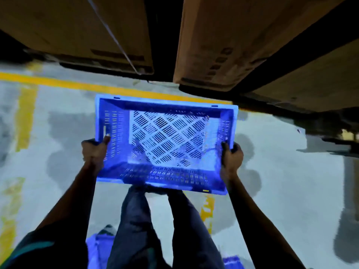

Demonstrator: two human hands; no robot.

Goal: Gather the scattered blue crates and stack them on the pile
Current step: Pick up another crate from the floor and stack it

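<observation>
Both hands, left hand (94,152) and right hand (231,158), grip blue crate (167,140); markings unreadable.

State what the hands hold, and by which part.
A blue crate: left hand grips its left side rim, right hand its right side rim.

**Hidden, cropped and blurred parts**

The fingers of the left hand (94,151) and right hand (231,154) are concealed behind the end walls of the blue crate (165,142); only thumbs are seen. The feet are hidden beneath the crate. Two cardboard boxes (223,41) are cut off by the top edge; their printing is smeared and cannot be read. Blue shapes (98,249) at the bottom edge are blocked by the legs and cropped; whether they are crates cannot be told.
</observation>
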